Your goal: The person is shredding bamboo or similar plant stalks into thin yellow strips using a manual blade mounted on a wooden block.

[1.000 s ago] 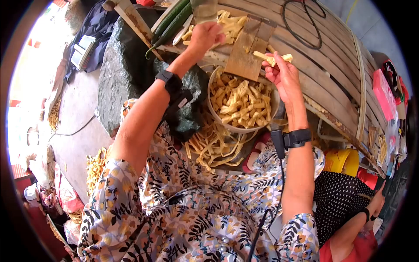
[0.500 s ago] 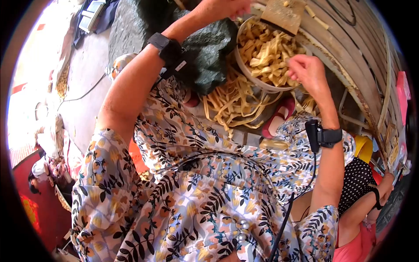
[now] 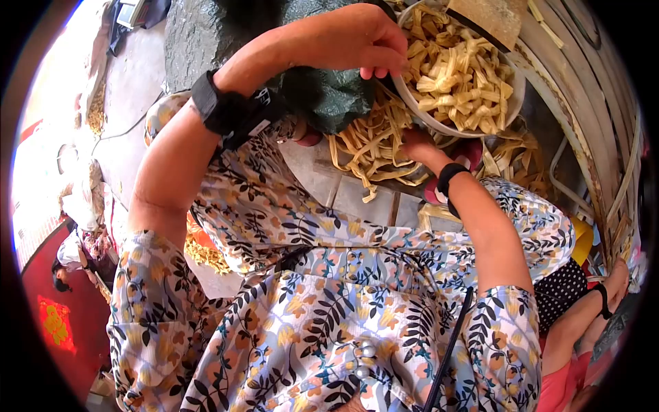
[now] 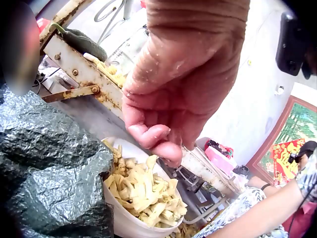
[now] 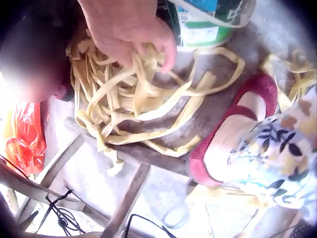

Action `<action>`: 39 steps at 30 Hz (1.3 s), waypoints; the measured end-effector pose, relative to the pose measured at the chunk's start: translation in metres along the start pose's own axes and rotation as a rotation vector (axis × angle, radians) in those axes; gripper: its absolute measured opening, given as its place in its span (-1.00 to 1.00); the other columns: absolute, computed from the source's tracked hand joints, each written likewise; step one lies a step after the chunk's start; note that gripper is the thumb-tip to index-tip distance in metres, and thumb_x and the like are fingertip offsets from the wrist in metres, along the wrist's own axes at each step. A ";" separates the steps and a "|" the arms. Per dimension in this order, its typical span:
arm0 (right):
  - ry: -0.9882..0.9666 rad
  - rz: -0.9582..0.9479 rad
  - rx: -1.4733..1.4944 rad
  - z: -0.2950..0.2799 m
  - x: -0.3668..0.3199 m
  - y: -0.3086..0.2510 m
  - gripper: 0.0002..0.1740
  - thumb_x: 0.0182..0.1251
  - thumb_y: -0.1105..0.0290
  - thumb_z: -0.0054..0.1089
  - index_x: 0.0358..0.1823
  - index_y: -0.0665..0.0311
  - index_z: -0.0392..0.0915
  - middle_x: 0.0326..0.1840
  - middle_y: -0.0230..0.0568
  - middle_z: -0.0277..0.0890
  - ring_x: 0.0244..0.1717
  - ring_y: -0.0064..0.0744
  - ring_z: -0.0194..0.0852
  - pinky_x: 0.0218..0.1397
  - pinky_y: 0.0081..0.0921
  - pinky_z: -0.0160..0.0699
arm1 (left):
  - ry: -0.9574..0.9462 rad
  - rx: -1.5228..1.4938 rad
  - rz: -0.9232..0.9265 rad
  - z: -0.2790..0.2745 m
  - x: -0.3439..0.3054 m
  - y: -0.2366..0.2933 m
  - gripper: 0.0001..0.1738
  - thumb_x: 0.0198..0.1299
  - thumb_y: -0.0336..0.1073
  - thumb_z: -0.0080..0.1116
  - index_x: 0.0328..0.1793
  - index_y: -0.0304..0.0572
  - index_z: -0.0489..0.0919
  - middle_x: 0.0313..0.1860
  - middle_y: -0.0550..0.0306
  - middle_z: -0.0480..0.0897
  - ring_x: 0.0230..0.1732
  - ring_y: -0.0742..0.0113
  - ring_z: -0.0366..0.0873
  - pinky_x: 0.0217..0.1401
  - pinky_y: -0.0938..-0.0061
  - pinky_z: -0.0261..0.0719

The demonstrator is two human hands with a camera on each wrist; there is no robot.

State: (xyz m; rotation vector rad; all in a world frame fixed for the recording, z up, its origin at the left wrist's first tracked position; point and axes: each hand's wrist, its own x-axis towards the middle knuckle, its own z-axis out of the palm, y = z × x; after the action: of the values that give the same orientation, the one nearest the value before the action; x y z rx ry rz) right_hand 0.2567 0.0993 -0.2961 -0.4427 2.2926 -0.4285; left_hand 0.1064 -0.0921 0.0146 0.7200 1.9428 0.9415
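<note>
The left hand point(image 3: 367, 41) hangs beside the bucket's left rim, fingers loosely curled. In the left wrist view that hand point(image 4: 181, 94) shows nothing between its fingers, above the white bucket point(image 4: 121, 218) of knotted pale yellow pieces point(image 4: 143, 191). The right hand point(image 3: 420, 147) reaches down to long flat yellow strips point(image 3: 367, 147) on the floor, below the bucket point(image 3: 446, 127). Seen from the right wrist, the right hand point(image 5: 131, 32) has its fingers curled round some strips point(image 5: 148, 101) at the top of the tangled pile.
A wooden board point(image 3: 491, 20) lies over the bucket's far rim, by the slatted table point(image 3: 590, 89). Dark green plastic sheeting point(image 3: 206, 48) lies to the left. A red shoe point(image 5: 255, 94) stands beside the strips. Another person's arm point(image 3: 573, 326) shows at right.
The right hand has dropped from above the bucket to the floor strips; the piece it held a second ago is out of it. The left hand has come back from the table to the bucket's side.
</note>
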 end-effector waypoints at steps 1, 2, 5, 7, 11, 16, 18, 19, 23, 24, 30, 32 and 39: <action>0.119 0.115 -0.019 0.005 0.007 -0.008 -0.62 0.01 0.34 0.05 -0.09 0.29 0.43 -0.09 0.05 0.41 -0.17 0.09 0.44 -0.13 -0.18 0.44 | 0.022 0.005 0.020 0.000 -0.003 0.003 -0.75 0.17 -0.30 -0.05 -0.34 -0.37 0.55 -0.57 0.16 0.54 -0.53 0.48 0.46 -0.45 0.59 0.41; 0.232 0.234 -0.039 0.012 0.014 -0.015 -0.63 0.01 0.36 0.04 -0.09 0.31 0.42 -0.10 0.07 0.42 -0.16 0.09 0.43 -0.12 -0.17 0.43 | 0.042 0.004 0.042 0.001 -0.004 0.003 -0.74 0.19 -0.30 -0.06 -0.35 -0.36 0.55 -0.60 0.19 0.52 -0.55 0.50 0.43 -0.47 0.61 0.38; 0.407 0.312 0.013 0.014 0.016 -0.030 -0.56 0.04 0.41 0.02 0.02 0.36 0.34 -0.07 0.14 0.40 -0.12 0.10 0.42 -0.12 -0.13 0.41 | 0.146 0.129 0.084 0.008 0.000 -0.015 -0.81 0.11 -0.30 0.02 -0.41 -0.29 0.55 -0.62 0.12 0.51 -0.59 0.36 0.46 -0.48 0.51 0.42; 0.487 0.267 0.058 0.000 0.017 -0.041 -0.51 0.06 0.41 0.02 0.09 0.34 0.30 -0.06 0.17 0.40 -0.11 0.10 0.41 -0.11 -0.13 0.40 | 0.165 0.238 0.118 0.011 0.002 -0.022 -0.84 0.10 -0.31 0.05 -0.34 -0.27 0.54 -0.56 0.10 0.54 -0.53 0.32 0.51 -0.42 0.50 0.46; 0.862 0.064 -0.022 0.006 0.037 -0.043 -0.48 0.09 0.39 0.02 0.13 0.34 0.25 -0.11 0.17 0.42 -0.08 0.11 0.37 -0.08 -0.17 0.37 | 0.163 0.308 0.198 0.019 0.001 -0.019 -0.84 0.13 -0.35 0.06 -0.22 -0.28 0.50 -0.45 0.10 0.56 -0.44 0.39 0.52 -0.34 0.56 0.46; 0.849 0.086 0.198 0.019 0.062 -0.047 -0.80 0.07 0.30 0.05 -0.27 0.19 0.48 -0.33 -0.14 0.50 -0.26 -0.14 0.48 -0.27 -0.15 0.39 | 0.109 0.339 0.191 0.023 0.003 -0.021 -0.87 0.13 -0.35 0.03 -0.31 -0.29 0.48 -0.51 0.07 0.52 -0.47 0.31 0.49 -0.38 0.51 0.43; 0.707 0.109 0.213 0.016 0.058 -0.052 -0.81 0.08 0.27 0.05 -0.33 0.18 0.49 -0.39 -0.17 0.51 -0.30 -0.16 0.49 -0.31 -0.17 0.41 | 0.096 0.326 0.213 0.023 0.006 -0.025 -0.87 0.13 -0.35 0.02 -0.32 -0.28 0.47 -0.52 0.06 0.52 -0.48 0.29 0.49 -0.39 0.50 0.43; 0.637 0.122 0.218 0.014 0.054 -0.053 -0.82 0.08 0.25 0.05 -0.35 0.17 0.50 -0.42 -0.18 0.51 -0.31 -0.18 0.50 -0.33 -0.17 0.41 | 0.090 0.319 0.226 0.024 0.007 -0.024 -0.87 0.13 -0.35 0.02 -0.32 -0.28 0.47 -0.52 0.05 0.52 -0.48 0.27 0.49 -0.39 0.49 0.42; 0.348 0.341 0.181 0.012 0.032 -0.064 -0.72 0.06 0.21 0.04 -0.27 0.21 0.55 -0.25 -0.03 0.50 -0.16 -0.04 0.44 -0.09 -0.20 0.38 | 0.118 0.300 0.243 0.028 0.013 -0.027 -0.85 0.14 -0.33 0.03 -0.33 -0.30 0.47 -0.52 0.06 0.52 -0.50 0.29 0.47 -0.39 0.49 0.42; 0.261 0.449 0.088 0.015 0.022 -0.067 -0.71 0.03 0.17 0.09 -0.30 0.19 0.56 -0.25 -0.07 0.49 -0.16 -0.11 0.44 -0.12 -0.23 0.41 | 0.109 0.316 0.239 0.028 0.014 -0.025 -0.84 0.14 -0.32 0.03 -0.33 -0.30 0.47 -0.52 0.06 0.52 -0.50 0.29 0.47 -0.39 0.49 0.42; 0.276 0.195 -0.203 0.039 -0.045 -0.032 -0.66 -0.02 0.22 0.20 -0.20 0.19 0.55 -0.05 -0.15 0.46 -0.02 -0.17 0.39 -0.05 -0.29 0.38 | 0.059 0.397 0.292 0.031 0.014 -0.024 -0.84 0.13 -0.32 0.03 -0.35 -0.30 0.47 -0.55 0.02 0.50 -0.51 0.17 0.45 -0.41 0.44 0.40; 0.150 0.194 -0.292 0.067 -0.041 -0.009 -0.67 -0.03 0.26 0.19 -0.19 0.19 0.57 0.01 -0.11 0.44 0.04 -0.17 0.36 0.04 -0.36 0.31 | 0.064 0.429 0.287 0.033 0.018 -0.026 -0.84 0.12 -0.33 0.03 -0.37 -0.31 0.46 -0.56 0.00 0.49 -0.51 0.10 0.43 -0.41 0.41 0.39; -0.066 -0.019 0.220 0.018 -0.038 -0.028 -0.86 0.05 0.44 -0.02 -0.46 0.33 0.51 -0.47 -0.22 0.55 -0.45 -0.35 0.48 -0.42 -0.39 0.40 | 0.071 0.418 0.333 0.038 0.027 -0.033 -0.83 0.11 -0.32 0.02 -0.38 -0.30 0.47 -0.55 0.01 0.52 -0.52 0.12 0.44 -0.41 0.40 0.40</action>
State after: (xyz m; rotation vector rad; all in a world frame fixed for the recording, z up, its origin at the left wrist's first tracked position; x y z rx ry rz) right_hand 0.2995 0.0883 -0.2731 -0.3625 2.1493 -0.6581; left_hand 0.1220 -0.0768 -0.0378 1.2970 2.1493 0.7630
